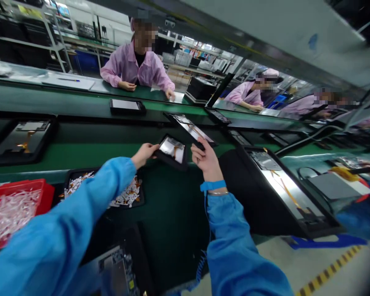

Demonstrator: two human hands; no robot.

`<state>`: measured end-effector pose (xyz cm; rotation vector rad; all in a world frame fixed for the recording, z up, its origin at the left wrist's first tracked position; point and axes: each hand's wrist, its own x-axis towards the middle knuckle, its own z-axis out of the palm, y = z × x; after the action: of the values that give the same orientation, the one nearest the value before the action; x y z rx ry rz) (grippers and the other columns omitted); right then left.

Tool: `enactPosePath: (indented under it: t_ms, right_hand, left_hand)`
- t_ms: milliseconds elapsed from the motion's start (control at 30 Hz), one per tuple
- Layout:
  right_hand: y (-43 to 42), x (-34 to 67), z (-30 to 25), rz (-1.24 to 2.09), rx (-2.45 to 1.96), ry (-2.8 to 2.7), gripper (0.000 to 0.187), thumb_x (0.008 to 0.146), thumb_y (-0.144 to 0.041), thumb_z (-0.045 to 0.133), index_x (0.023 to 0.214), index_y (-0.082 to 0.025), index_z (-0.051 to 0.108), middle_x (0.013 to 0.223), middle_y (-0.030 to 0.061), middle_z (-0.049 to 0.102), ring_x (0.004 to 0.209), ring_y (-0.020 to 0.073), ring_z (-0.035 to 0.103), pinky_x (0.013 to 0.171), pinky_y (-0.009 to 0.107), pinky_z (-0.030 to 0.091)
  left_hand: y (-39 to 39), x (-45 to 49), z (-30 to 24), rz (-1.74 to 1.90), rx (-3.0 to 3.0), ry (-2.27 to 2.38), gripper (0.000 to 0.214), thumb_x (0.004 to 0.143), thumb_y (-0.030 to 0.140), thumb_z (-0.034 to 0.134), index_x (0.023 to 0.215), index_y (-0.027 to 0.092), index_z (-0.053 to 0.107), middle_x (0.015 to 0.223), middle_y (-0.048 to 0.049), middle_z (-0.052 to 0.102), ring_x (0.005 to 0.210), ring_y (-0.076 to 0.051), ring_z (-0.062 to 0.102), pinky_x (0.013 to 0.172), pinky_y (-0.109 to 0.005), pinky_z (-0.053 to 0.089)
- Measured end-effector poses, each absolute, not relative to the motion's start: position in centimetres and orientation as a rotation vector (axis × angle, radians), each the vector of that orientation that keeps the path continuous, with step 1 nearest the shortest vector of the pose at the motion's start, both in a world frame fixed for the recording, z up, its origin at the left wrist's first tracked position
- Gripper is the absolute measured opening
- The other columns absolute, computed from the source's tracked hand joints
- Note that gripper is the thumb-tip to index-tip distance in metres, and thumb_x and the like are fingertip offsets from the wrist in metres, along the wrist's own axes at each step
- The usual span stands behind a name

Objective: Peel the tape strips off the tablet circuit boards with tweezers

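Observation:
My left hand (144,155) grips the near corner of a small black-framed tablet (172,149), whose back shows silver foil and an orange flex cable. My right hand (205,160) holds the lower edge of a second black-framed panel (191,129), tilted just beyond the first and apart from it. A blue anti-static strap (212,186) circles my right wrist, its coiled cord (201,267) hanging down. Below my left hand lies a black tray (126,190) of small white and orange parts.
A red bin (12,209) of white strips sits at the lower left. Large black-framed panels (283,185) with orange ribbons lie on the green conveyor belt (185,111). Across the belt, a co-worker in a pink smock (137,65) rests both hands on the bench.

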<state>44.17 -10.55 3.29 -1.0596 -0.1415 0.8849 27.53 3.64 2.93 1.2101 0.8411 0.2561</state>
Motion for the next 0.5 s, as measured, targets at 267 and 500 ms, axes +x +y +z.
enactPosePath:
  t_ms: [267, 500]
  right_hand:
    - [-14.0, 38.2, 7.1, 0.759, -1.107, -0.385, 0.035, 0.074, -0.033, 0.08, 0.068, -0.019, 0.048, 0.052, -0.0122, 0.03, 0.037, -0.0003, 0.017, 0.03, 0.012, 0.017]
    - [-14.8, 27.1, 3.3, 0.698, -1.38, -0.825, 0.03, 0.062, -0.028, 0.087, 0.078, -0.021, 0.062, 0.066, -0.0044, 0.057, 0.057, 0.0095, 0.052, 0.051, 0.02, 0.047]
  left_hand:
    - [-1.1, 32.9, 4.1, 0.271, 0.919, 0.476, 0.039, 0.095, 0.042, 0.059, 0.123, 0.014, 0.058, 0.12, -0.0096, 0.062, 0.104, -0.02, 0.064, 0.09, -0.041, 0.057]
    - [1.8, 21.1, 5.9, 0.564, 1.034, 0.56, 0.061, 0.097, 0.067, 0.033, 0.102, 0.014, 0.064, 0.085, -0.0076, 0.069, 0.073, -0.016, 0.067, 0.066, -0.025, 0.054]
